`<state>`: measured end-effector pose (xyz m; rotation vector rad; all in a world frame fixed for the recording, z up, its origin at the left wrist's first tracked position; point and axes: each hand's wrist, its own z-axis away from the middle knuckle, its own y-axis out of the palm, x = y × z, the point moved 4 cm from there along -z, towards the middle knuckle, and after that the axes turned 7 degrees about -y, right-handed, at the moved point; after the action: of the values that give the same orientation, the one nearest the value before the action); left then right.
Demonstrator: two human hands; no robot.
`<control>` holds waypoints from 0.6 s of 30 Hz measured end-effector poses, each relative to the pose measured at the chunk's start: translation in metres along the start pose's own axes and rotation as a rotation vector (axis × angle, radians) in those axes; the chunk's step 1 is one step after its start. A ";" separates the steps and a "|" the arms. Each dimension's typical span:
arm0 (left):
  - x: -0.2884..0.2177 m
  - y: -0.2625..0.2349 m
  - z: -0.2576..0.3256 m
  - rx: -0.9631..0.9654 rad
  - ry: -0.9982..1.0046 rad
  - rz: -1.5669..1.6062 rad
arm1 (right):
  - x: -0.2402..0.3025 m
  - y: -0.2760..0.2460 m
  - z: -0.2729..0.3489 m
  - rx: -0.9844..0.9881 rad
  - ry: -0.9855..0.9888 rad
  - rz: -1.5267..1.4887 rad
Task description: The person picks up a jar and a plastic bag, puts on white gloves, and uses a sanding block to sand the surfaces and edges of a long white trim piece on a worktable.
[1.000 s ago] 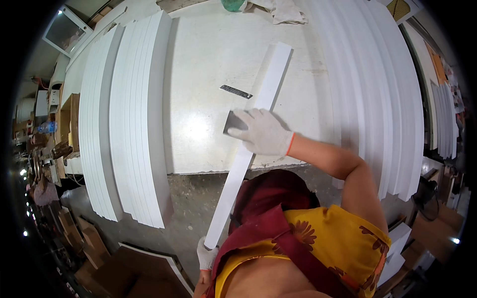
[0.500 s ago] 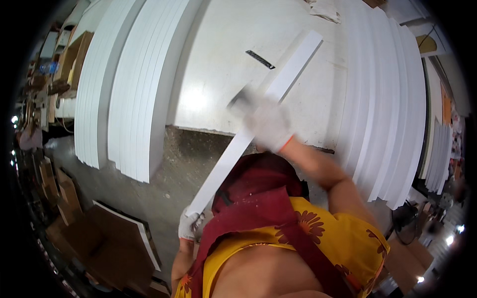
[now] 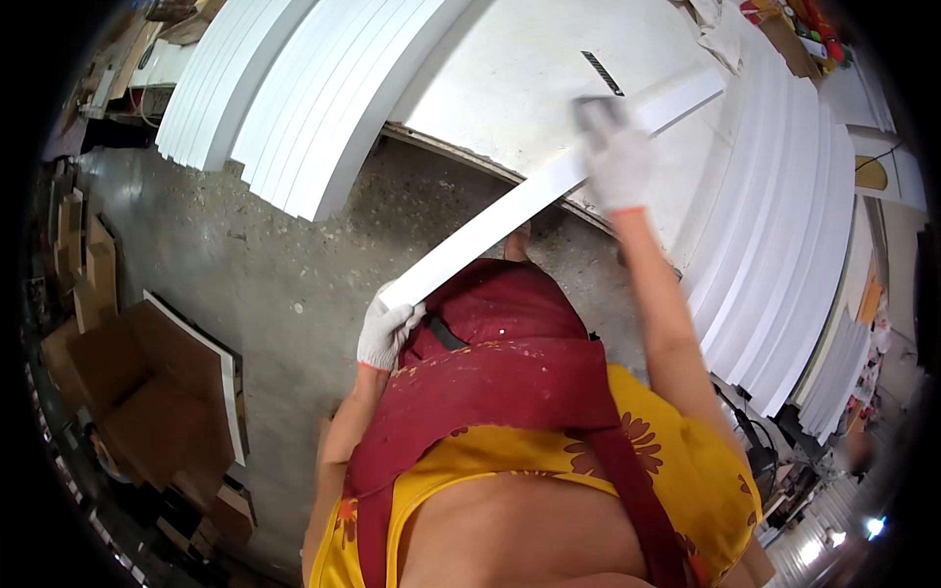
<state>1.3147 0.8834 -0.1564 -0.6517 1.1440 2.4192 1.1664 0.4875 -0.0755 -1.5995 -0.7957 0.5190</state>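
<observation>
Sanding step: left hand [image 3: 387,333] clamped on strip [image 3: 529,201] end; right hand [image 3: 616,157] presses block [image 3: 596,110] on strip over bench [image 3: 510,69]. Next stroke likely needs steady support.

Two gloved hands: left hand [image 3: 387,331], right hand [image 3: 616,157]. One long white board [image 3: 529,201] held. One dark flat tool [image 3: 601,73] on one worktable [image 3: 510,78]. Approx. three stacks of white boards [image 3: 314,108]; edges blur, count unsure.

Stacked white boards [image 3: 323,108] on the left and more stacked boards [image 3: 784,235] on the right hem in the bare tabletop [image 3: 520,69]; the long white strip [image 3: 549,186] crosses the gap between them.
</observation>
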 end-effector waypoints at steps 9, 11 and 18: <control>0.010 -0.001 0.007 0.096 0.065 0.198 | 0.175 -0.017 0.070 -0.041 -0.583 -0.455; 0.012 -0.001 0.007 0.153 0.050 0.343 | 0.103 -0.027 0.046 -0.019 -0.259 -0.229; 0.030 -0.009 -0.006 0.176 0.034 0.689 | 0.178 -0.016 0.060 0.015 -0.499 -0.281</control>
<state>1.2960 0.8878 -0.1822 -0.2606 1.8030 2.7952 1.2386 0.6603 -0.0531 -1.3261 -1.3633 0.7276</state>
